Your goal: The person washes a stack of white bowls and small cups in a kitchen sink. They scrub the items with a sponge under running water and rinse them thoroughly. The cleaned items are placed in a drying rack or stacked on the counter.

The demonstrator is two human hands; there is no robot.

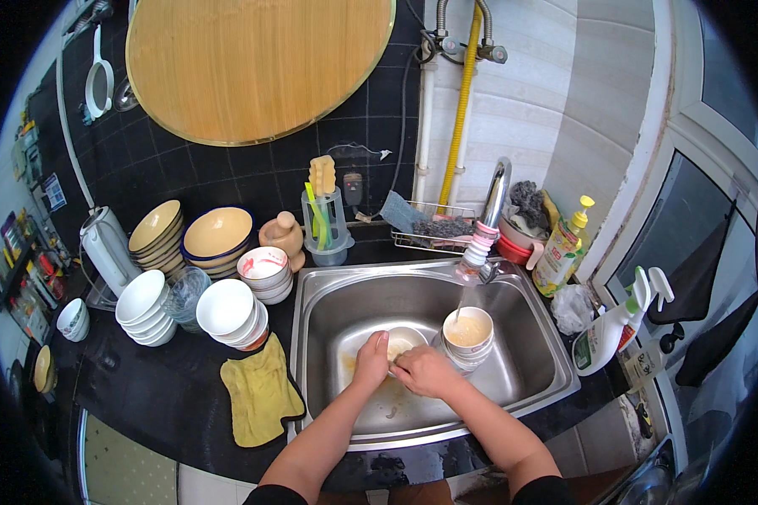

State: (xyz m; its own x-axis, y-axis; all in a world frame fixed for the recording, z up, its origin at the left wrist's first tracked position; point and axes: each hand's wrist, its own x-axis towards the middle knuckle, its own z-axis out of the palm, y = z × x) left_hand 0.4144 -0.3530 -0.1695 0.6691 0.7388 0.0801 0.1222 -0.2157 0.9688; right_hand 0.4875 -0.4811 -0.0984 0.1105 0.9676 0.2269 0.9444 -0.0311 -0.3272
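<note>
Over the sink, my left hand grips a white bowl by its left side, thumb up along the rim. My right hand is closed at the bowl's near right side, its curled fingertips on the rim and partly inside. The hands hide much of the bowl, so a small cloth or sponge there cannot be made out. Just right of them, a stack of white bowls stands in the sink, the top one full of cloudy water. A thin stream falls into it from the faucet.
Several stacked white bowls and tan bowls line the counter at left. A yellow cloth lies by the sink's left edge. Behind are a utensil holder and wire rack; at right, a soap bottle and white spray bottle.
</note>
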